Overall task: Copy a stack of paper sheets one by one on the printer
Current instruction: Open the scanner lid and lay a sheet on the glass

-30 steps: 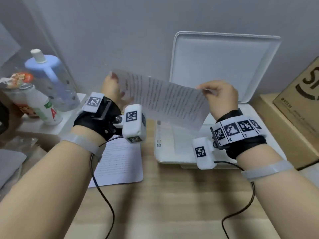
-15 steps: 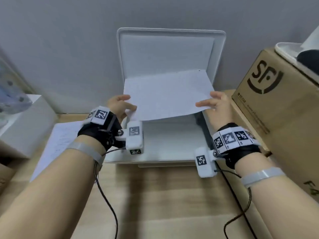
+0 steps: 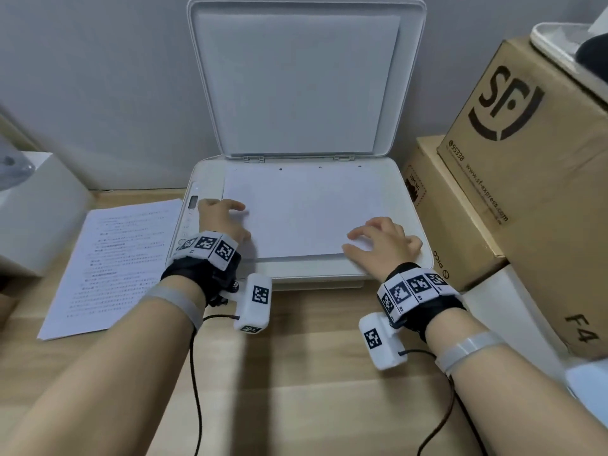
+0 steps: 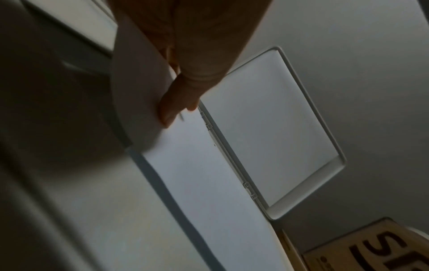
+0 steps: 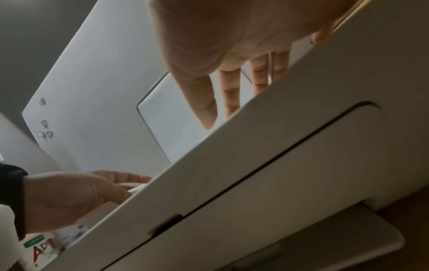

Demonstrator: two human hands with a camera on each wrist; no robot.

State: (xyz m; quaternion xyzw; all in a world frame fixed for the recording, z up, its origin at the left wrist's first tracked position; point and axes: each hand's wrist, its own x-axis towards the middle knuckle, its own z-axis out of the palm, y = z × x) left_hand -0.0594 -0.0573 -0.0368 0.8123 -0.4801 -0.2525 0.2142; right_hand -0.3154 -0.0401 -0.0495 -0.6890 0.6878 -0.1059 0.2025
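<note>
The white printer (image 3: 406, 205) stands at the back of the table with its scanner lid (image 3: 296, 80) raised against the wall. One sheet (image 3: 302, 212) lies blank side up on the scanner bed. My left hand (image 3: 223, 222) is at the sheet's left edge. In the left wrist view its thumb (image 4: 170, 111) and a finger pinch that edge, which curls up slightly. My right hand (image 3: 381, 241) rests with spread fingertips on the sheet's near right corner. A stack of printed sheets (image 3: 112, 264) lies on the table left of the printer.
Stacked cardboard boxes (image 3: 526, 166) stand close against the printer's right side. A white box (image 3: 36, 209) sits at the far left. The wooden table (image 3: 296, 373) stretches in front of the printer, crossed by the wrist cables.
Both hands carried the sheet from the left, turned it printed side down and lowered it onto the scanner bed. The right hand went from holding its edge to resting on it.
</note>
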